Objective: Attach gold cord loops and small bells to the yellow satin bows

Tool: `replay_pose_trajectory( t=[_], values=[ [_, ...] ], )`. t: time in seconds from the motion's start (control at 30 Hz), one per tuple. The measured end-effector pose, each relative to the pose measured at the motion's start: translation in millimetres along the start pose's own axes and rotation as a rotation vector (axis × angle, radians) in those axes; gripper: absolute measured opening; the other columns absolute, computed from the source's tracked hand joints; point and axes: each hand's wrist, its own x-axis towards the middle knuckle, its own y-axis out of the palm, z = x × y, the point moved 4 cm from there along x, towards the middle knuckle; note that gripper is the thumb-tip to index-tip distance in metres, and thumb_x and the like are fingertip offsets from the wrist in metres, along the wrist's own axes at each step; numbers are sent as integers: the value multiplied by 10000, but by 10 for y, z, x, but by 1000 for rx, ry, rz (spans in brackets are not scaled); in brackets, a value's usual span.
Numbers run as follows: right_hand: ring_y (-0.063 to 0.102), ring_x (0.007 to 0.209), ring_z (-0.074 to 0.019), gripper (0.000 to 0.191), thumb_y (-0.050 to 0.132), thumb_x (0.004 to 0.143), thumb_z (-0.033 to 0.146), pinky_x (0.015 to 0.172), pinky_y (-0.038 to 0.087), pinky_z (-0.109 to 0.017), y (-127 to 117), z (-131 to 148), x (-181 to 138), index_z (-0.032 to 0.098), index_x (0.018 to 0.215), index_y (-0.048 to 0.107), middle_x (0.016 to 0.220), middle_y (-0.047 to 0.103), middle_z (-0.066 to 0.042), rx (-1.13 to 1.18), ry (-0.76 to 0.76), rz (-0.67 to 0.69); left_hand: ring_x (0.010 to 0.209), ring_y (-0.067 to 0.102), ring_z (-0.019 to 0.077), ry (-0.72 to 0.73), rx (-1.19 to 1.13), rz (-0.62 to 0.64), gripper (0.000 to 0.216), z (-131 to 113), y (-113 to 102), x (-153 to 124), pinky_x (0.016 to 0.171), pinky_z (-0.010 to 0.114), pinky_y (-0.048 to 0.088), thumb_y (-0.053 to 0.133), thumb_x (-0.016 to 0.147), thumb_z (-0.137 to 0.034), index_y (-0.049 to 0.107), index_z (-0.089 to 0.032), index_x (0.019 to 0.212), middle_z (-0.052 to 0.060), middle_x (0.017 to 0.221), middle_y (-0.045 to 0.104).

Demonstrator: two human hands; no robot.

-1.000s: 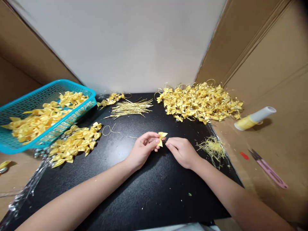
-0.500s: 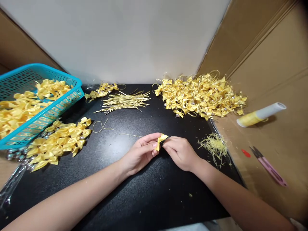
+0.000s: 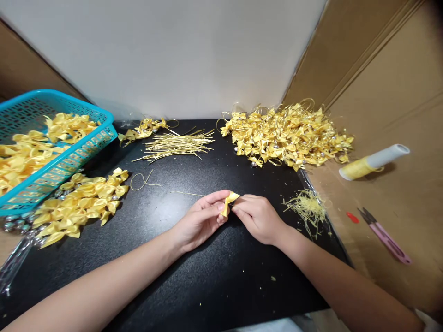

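Observation:
Between thumb and fingers, my left hand (image 3: 204, 219) pinches a yellow ribbon bow (image 3: 229, 202) above the middle of the black table. Right beside the bow is my right hand (image 3: 258, 216), its fingers closed on a thin thread at the bow's right side; the fingertips are partly hidden. A fine yellow thread (image 3: 185, 192) trails left over the table from behind my left hand. Farther left lies a loose looped cord (image 3: 141, 180).
At left stands a blue basket (image 3: 110, 121) of bows, with more bows (image 3: 83, 203) beside it. Gold cords (image 3: 180, 145) lie at the back. A heap of corded bows (image 3: 287, 133), thread scraps (image 3: 306, 207), pink snips (image 3: 389, 242) and a thread-wound tube (image 3: 384, 159) are on the right.
The view has shifted very slightly, so everything sits a little farther left. Both hands keep the same hold at the bow, with hardly any movement.

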Motion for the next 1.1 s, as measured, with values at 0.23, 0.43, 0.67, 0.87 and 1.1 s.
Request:
replay_pose_trajectory(
  t=[0.23,0.43,0.67,0.87,1.1],
  values=[
    [532,629,-134,320,412,973,188,629,401,-254,-9,25,14,175,742,633,669,623,-18,-27,-26,-30,539,563,28,-10,18,7,273,-2,20,2,561,110,461,852,646,-137,779,-170,906,-3,665,679],
    [515,602,-134,320,407,974,181,606,388,-252,-7,66,22,182,735,620,648,615,-11,-3,-59,-76,553,554,31,-9,54,17,276,13,38,1,596,123,465,855,638,-145,781,-173,903,-4,686,693],
    [505,590,-135,348,395,980,198,597,377,-256,-10,59,14,178,700,600,618,590,-11,-28,-42,-36,573,541,35,-2,49,3,263,-6,19,-17,592,135,443,841,649,-137,774,-179,900,2,729,695],
    [480,581,-130,354,387,982,204,590,360,-255,-9,54,12,183,681,572,598,559,0,-40,-39,-26,573,544,39,-8,30,-2,263,-5,9,-22,585,140,434,842,644,-130,768,-177,892,-2,724,691],
    [478,573,-123,350,393,978,195,588,358,-251,-8,54,8,185,664,547,591,559,5,-40,-45,-31,562,519,42,4,49,3,245,-12,16,-25,575,150,417,825,664,-122,768,-177,897,-7,688,674]
  ],
)
